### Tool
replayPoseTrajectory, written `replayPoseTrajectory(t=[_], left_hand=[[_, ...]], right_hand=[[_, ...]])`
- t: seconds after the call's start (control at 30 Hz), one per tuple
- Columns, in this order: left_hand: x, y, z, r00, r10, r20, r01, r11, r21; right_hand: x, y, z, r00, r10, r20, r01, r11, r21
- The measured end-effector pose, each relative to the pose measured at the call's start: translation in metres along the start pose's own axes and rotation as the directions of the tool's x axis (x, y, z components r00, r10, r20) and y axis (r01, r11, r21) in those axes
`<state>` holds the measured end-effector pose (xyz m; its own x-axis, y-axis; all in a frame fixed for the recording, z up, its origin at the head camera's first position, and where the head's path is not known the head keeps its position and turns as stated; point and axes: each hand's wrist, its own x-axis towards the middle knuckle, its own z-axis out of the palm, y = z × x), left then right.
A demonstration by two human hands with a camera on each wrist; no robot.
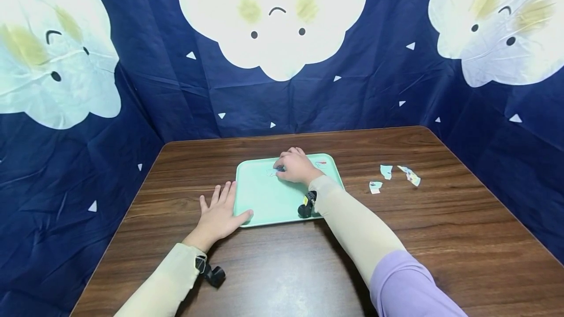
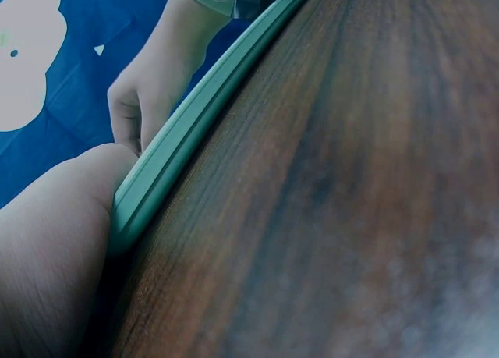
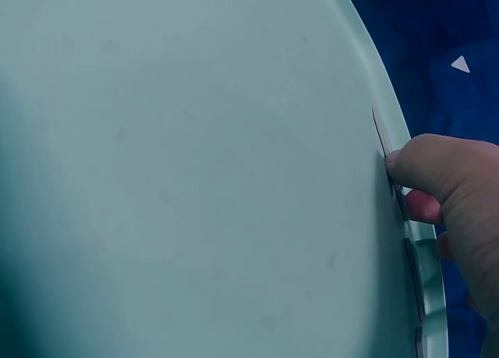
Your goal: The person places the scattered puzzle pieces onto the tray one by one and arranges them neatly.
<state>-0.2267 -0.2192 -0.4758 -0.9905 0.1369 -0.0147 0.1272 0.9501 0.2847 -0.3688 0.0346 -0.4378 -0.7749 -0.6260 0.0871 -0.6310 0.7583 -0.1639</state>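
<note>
A mint-green tray (image 1: 269,204) lies on the table. My left hand (image 1: 218,216) rests with fingers spread at its left edge, the thumb over the near-left corner of the rim; in the left wrist view that thumb side touches the tray's rim (image 2: 168,151). Near the far rim, my right hand (image 1: 295,166) pinches a thin cut picture piece (image 3: 380,132) between thumb and fingers, low against the tray. The piece's printed face is mostly hidden by the hand. Another picture piece (image 1: 321,164) with a red mark lies right of that hand, inside the tray.
To the right of the tray, three loose picture pieces lie on the wooden table (image 1: 273,268): one upper (image 1: 386,171), one lower (image 1: 375,187) and one longer (image 1: 411,175). A dark blue cloth with white clouds (image 1: 273,13) hangs behind and beside the table.
</note>
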Motion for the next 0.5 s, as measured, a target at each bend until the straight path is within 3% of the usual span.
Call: replayPoseTrajectory(t=[0.5], left_hand=[[-0.0006,0.0009,-0.0008,1.000,-0.003,0.000,0.003,1.000,0.002]], right_hand=[[0.0023,0.0034,0.0038,0.999,0.010,-0.031,-0.010,1.000,-0.022]])
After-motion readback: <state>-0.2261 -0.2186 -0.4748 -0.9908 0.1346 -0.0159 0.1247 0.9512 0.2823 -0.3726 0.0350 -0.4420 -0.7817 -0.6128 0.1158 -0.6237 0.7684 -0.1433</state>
